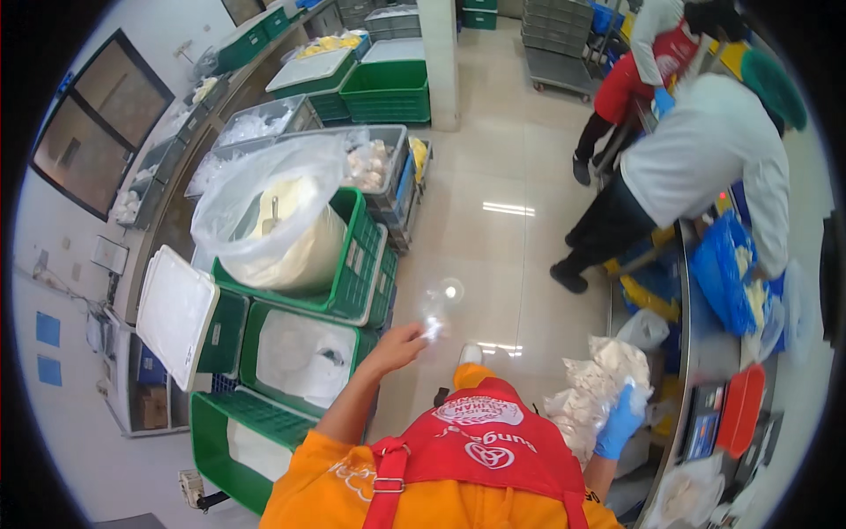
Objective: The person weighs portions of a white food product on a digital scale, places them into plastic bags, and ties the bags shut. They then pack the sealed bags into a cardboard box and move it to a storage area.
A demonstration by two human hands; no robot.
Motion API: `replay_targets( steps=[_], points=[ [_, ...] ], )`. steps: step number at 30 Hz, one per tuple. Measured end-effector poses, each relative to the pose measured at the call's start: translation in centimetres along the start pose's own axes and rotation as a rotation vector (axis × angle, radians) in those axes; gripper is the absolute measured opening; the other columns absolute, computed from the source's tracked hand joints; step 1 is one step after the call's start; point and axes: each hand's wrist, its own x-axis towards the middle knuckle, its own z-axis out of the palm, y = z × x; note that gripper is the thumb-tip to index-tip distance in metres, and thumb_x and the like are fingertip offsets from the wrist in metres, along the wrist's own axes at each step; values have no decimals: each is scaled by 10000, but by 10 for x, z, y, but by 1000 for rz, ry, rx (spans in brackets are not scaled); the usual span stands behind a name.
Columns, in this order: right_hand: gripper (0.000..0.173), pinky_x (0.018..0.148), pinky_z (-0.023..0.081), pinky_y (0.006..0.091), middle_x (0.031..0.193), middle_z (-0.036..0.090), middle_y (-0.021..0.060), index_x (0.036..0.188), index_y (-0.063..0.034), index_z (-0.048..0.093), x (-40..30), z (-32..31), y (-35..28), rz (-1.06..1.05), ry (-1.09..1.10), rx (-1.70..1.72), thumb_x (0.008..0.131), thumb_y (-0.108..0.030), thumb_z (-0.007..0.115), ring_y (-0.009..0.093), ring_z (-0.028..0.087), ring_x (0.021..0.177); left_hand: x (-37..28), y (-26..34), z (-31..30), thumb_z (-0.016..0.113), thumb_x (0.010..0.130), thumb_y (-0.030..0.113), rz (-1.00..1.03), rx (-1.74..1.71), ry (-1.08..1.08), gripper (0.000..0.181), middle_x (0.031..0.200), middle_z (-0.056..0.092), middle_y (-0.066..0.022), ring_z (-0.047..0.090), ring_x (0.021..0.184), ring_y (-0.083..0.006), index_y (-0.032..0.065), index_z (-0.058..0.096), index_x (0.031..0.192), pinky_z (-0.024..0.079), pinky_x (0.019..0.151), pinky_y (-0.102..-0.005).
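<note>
My bare left hand pinches a small piece of clear plastic, perhaps an unfilled bag, above the tiled floor. Close to its left stands a green crate with white powder and a dark, partly buried object inside. My right hand, in a blue glove, grips several clear bags of off-white powder at my right side. The bags hang in a bunch beside my red apron. How the fingers hold the bag tops is partly hidden.
A large plastic sack of cream powder with a metal scoop stands in a green crate on the left. At right, a steel table carries a scale and a red tray. Two co-workers lean over the tables ahead.
</note>
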Motion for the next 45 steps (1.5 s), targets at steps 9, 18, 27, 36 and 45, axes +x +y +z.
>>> replay_targets(
  steps=[9,18,27,36,45],
  points=[
    [163,636,479,378,808,694,153,870,27,681,150,300,-161,-311,-427,109,924,-124,657,244,626,690,32,-39,-106,596,903,178,-283,-609,395,144,673,537,35,475,586,-72,67,614,814,387,538,-251],
    [104,639,492,318,763,642,108,943,-26,674,184,541,-274,-825,-754,79,919,-127,668,201,623,709,173,-40,-188,671,863,207,-205,-390,560,296,678,532,8,482,626,-116,39,539,658,400,603,-278],
    [125,666,524,404,844,655,133,952,-84,693,187,719,-371,-1027,-1146,109,919,-198,654,325,629,743,218,-28,-298,733,770,270,-204,-92,460,298,755,594,-123,577,687,-274,16,580,733,453,641,-361],
    [170,723,527,376,906,702,155,990,-40,704,134,906,-481,-1129,-1542,336,907,-181,659,318,660,796,213,-19,-258,730,813,301,-523,-391,924,291,860,694,-156,647,728,-267,19,656,815,493,675,-356],
    [368,828,521,463,1028,701,176,1118,-118,683,-17,1087,-577,-1795,-1893,7,886,-396,616,353,675,931,257,12,-272,697,853,330,-712,-524,967,308,770,673,-149,647,701,-249,23,698,879,494,677,-364]
  ],
)
